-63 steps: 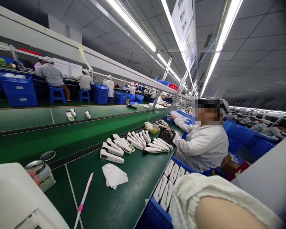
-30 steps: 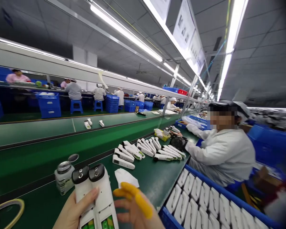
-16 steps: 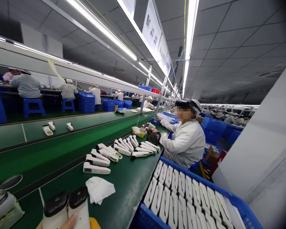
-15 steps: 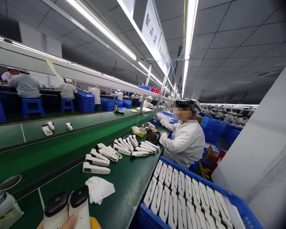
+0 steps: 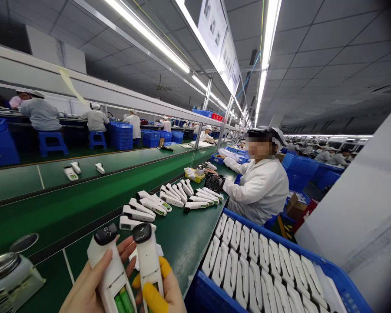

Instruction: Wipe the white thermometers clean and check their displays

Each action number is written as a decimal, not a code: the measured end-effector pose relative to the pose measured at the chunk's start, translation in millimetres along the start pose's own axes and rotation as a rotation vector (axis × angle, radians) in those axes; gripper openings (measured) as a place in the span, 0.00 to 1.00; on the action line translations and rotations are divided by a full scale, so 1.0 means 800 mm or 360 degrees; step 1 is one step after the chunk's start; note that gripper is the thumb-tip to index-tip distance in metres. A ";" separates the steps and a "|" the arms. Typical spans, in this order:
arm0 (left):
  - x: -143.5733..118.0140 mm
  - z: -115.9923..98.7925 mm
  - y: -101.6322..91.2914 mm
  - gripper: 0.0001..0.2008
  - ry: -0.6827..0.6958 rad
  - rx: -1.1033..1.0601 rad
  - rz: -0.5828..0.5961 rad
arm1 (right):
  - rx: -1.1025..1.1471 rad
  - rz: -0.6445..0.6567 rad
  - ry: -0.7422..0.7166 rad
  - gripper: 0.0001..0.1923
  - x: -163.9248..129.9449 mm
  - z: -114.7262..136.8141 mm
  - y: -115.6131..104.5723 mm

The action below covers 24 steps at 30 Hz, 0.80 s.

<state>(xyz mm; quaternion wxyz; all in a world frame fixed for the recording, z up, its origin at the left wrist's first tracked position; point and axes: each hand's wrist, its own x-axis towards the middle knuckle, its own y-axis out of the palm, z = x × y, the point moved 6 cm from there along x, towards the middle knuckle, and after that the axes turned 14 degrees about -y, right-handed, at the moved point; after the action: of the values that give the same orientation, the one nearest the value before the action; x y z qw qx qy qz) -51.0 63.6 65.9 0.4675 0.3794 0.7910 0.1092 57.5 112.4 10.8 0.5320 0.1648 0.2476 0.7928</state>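
Observation:
Two white infrared thermometers with black heads are held up side by side at the bottom of the view. My left hand (image 5: 84, 287) is wrapped around the left thermometer (image 5: 107, 258), whose open battery compartment shows green batteries (image 5: 124, 301). Yellow finger covers are on my right hand (image 5: 171, 289), which grips the right thermometer (image 5: 148, 256) by its lower body. A bit of green also shows in that one's handle. Behind them, partly hidden, a white cloth (image 5: 159, 250) lies on the green bench (image 5: 179, 234).
Several more thermometers (image 5: 171, 198) lie in rows farther up the bench. A blue crate (image 5: 342, 271) packed with white thermometers stands at right. A metal-topped container (image 5: 6, 278) sits at lower left. Beyond the crate, a co-worker in white (image 5: 259, 187) sits at the bench.
Both thermometers have risen and moved right, and they are now farther apart. Their handles and green batteries have come into view. The view has shifted slightly.

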 end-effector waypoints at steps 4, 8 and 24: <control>0.006 0.002 -0.008 0.20 -0.0010 0.0113 -0.0073 | 0.0324 -0.0164 0.0028 0.35 0.005 0.006 -0.009; 0.009 0.015 -0.010 0.22 -0.0239 0.0001 -0.0055 | 0.0564 -0.0165 -0.0022 0.30 0.008 0.017 -0.001; -0.050 -0.004 0.013 0.21 0.0042 -0.0096 0.0247 | 0.0256 0.0210 0.0129 0.26 -0.035 0.045 0.018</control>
<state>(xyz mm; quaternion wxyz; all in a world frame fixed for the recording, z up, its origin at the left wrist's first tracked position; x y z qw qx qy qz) -37.3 43.2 99.0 0.4583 0.4237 0.7617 0.1740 76.1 90.3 48.4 0.4532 0.1907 0.3204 0.8097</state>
